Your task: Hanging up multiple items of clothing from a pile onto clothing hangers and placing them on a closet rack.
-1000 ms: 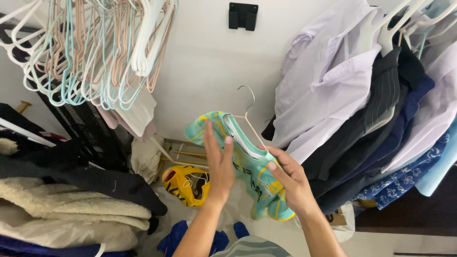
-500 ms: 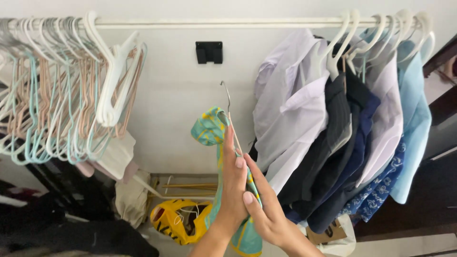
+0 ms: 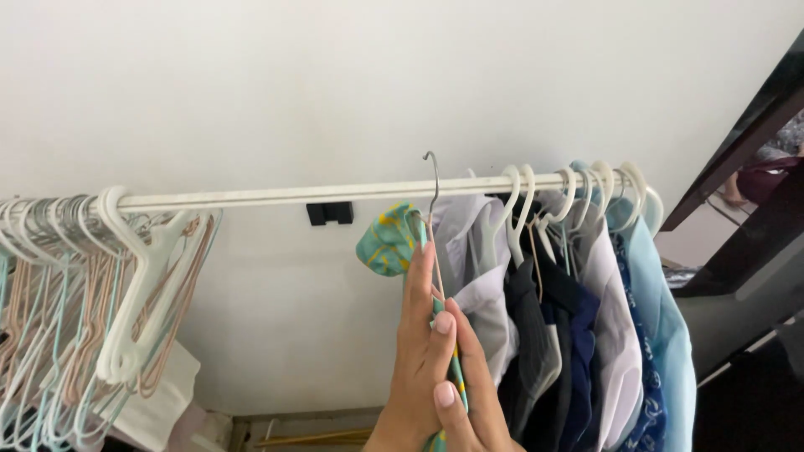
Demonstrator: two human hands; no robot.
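The person's left hand [image 3: 416, 360] and right hand [image 3: 479, 406] were lifted together in front of the white round clothes rail [image 3: 276, 195]. Between them they held a thin metal wire hanger [image 3: 433, 180] that carried a teal fabric garment with yellow pattern [image 3: 387, 240]. The left fingers were stretched long and flat along the neck of the hanger. The right fingers were pressed against it from the other side, so both hands were closed on it in a flat pinch. Whether they pressed on wire or on cloth was hard to see from this angle.

The step in hand seemed to be the hanging itself. The hook stood upright, with its tip just above the rail, not yet resting on it. The garment hung just below the rail, near a black wall bracket [image 3: 329, 213].

It was placed between the bunch of empty plastic hangers [image 3: 126, 285] on the left and the row of hung shirts [image 3: 586, 318] on the right, nearer to the shirts. To sit well, the hook had to pass over the rail in that free gap and come down, and only then could the fingers loosen.
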